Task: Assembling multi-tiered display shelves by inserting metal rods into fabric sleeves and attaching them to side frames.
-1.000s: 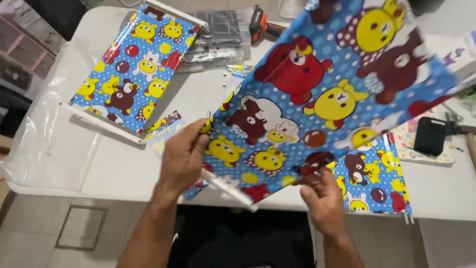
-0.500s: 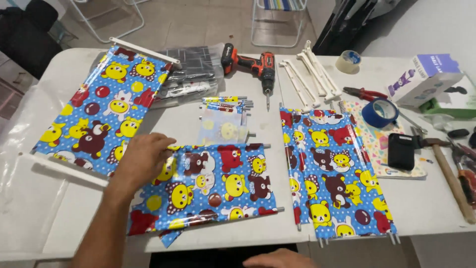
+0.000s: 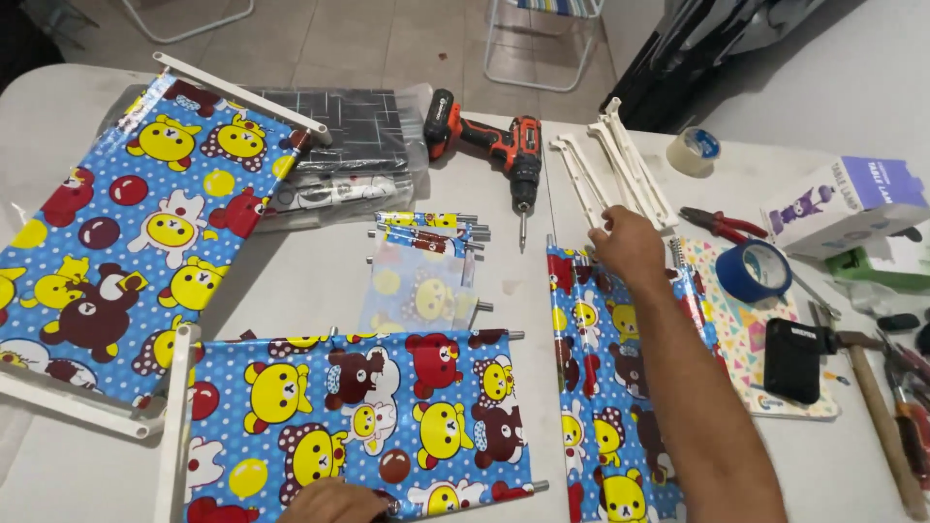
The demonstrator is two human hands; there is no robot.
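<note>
White plastic brackets (image 3: 620,165) lie at one o'clock on the tabletop (image 3: 320,281); the right hand (image 3: 630,247) reaches them, fingers curled, grip unclear. Left hand (image 3: 334,502) presses the bear-print panel (image 3: 387,407). A careless pull could scatter brackets against the drill (image 3: 489,145).

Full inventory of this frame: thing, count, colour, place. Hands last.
Printed fabric panels: 3 large, blue with yellow and brown bears; left, front centre, right under the arm.
Small rolled fabric pieces: count unclear, same print, table centre.
White plastic rails: several, back centre-right.
Cordless drill: 1, red and black, back centre.
Dark packets: stack, back left.
Tape rolls: 1 clear, 1 blue, right.
Pliers: 1, red handles, right.
Hammer: 1, wooden handle, far right.
Black block: 1, on patterned notebook.
Purple-and-white box: 1, far right.
Left hand: bottom edge, on front panel.
Right hand: at the rails.
</note>
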